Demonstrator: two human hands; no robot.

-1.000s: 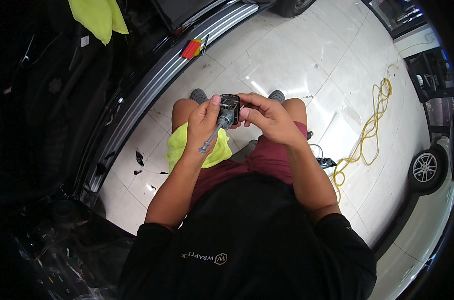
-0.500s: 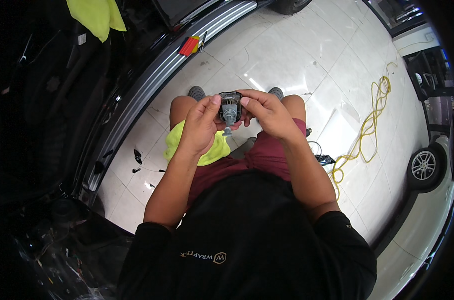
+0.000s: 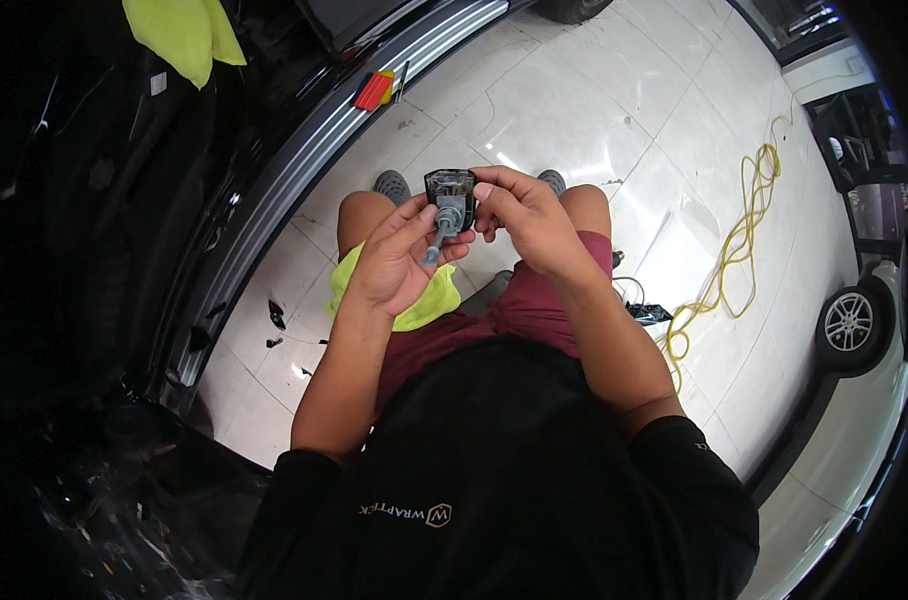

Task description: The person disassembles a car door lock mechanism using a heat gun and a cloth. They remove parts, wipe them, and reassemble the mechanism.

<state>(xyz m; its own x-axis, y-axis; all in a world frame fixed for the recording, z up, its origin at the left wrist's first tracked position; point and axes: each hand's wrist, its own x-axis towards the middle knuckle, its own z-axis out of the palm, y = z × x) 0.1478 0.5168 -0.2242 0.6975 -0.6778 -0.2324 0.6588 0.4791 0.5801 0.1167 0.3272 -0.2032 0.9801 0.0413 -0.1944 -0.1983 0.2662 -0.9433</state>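
Note:
Above my lap I hold a door lock cylinder [image 3: 450,190], a small piece with a black casing and a grey stem pointing down toward me. My left hand [image 3: 392,265] grips its left lower side, the thumb by the base of the stem. At the right edge, the thumb and forefinger of my right hand [image 3: 529,220] pinch the casing, while the other fingers curl beneath. A yellow-green cloth [image 3: 436,306] lies over my left thigh, partly hidden by the left hand.
A black car's open doorway has a silver sill [image 3: 324,130] on the left, bearing a red squeegee [image 3: 373,92]. Another yellow-green cloth [image 3: 179,38] hangs beyond. Black scraps [image 3: 277,314], a white sheet [image 3: 680,248] and a tangled yellow cord [image 3: 739,240] lie on the tiles.
The lock cylinder has tipped and shifted slightly up and left, so its stem now slants down-left. My left thumb has slid lower, from the casing's upper edge to near the stem.

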